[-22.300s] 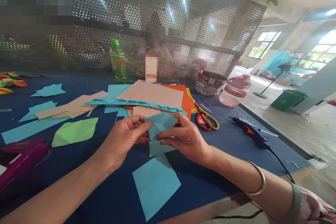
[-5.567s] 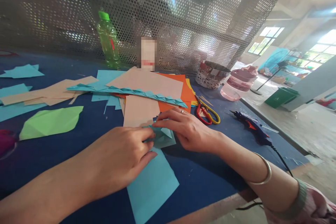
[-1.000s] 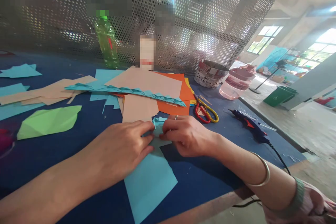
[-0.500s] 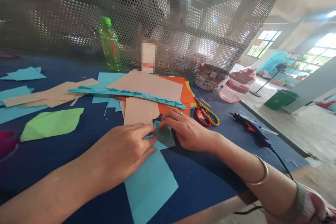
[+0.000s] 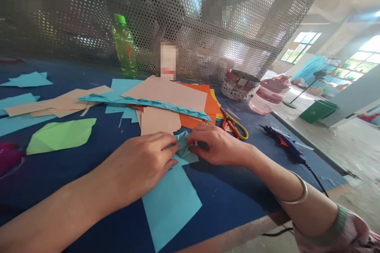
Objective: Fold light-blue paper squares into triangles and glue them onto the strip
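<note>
A small folded teal paper piece (image 5: 183,148) lies on the dark blue table (image 5: 237,189), pinched from both sides. My left hand (image 5: 142,164) presses its left edge with curled fingers. From the right, my right hand (image 5: 215,146), with a ring and a silver bangle, grips it with fingers bent. A flat teal paper sheet (image 5: 170,203) lies just in front of the hands. Behind them runs a long strip of folded teal pieces (image 5: 142,103) across beige and orange sheets (image 5: 166,97).
Scissors with red and yellow handles (image 5: 234,126) and a blue glue gun (image 5: 282,142) lie to the right. A green bottle (image 5: 124,47), a round basket (image 5: 239,85) and a pink jar (image 5: 268,95) stand by the perforated metal screen. A green folded paper (image 5: 59,136) lies left.
The small teal piece, pressed flat half a second ago, is now raised and bunched between my fingertips. Both hands have curled in closer around it.
</note>
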Demonstrator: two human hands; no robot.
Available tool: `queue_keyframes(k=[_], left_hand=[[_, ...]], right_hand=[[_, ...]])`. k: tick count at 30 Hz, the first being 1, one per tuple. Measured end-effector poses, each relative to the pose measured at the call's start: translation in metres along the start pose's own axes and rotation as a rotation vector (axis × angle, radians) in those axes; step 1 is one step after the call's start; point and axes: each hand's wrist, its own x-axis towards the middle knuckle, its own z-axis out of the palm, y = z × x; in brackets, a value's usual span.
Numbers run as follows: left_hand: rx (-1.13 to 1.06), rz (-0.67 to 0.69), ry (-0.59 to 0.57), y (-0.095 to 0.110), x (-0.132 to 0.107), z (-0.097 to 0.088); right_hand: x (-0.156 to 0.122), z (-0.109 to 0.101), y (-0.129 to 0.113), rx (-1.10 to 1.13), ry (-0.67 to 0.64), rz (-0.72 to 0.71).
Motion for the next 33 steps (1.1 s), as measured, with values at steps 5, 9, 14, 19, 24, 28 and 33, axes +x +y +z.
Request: queue_keyframes(k=[5,9,14,19,24,28,33], left_hand=[[-0.031,0.013,-0.006,0.001,0.001,-0.001],[-0.088,-0.016,-0.026,0.001,0.001,-0.002],[-0.093,-0.036,-0.088,-0.001,-0.002,-0.004],[-0.092,-0.051,-0.128,-0.003,-0.004,-0.003],[-0.09,-0.053,-0.088,-0.003,-0.004,-0.002],[-0.08,-0.038,-0.089,-0.002,-0.002,-0.004],[-0.065,-0.025,-0.066,-0.001,0.0,-0.006]], right_hand=[[0.001,0.009,-0.01,0.046,0.081,0.037],[0.001,0.014,-0.014,0.093,0.106,0.021],[0.001,0.016,-0.009,0.114,0.145,-0.021],[0.001,0.017,-0.001,0.136,0.133,-0.039],[0.0,0.016,0.0,0.136,0.136,-0.043],[0.0,0.013,-0.002,0.121,0.11,-0.086],[0.0,0.014,0.0,0.113,0.114,-0.14]])
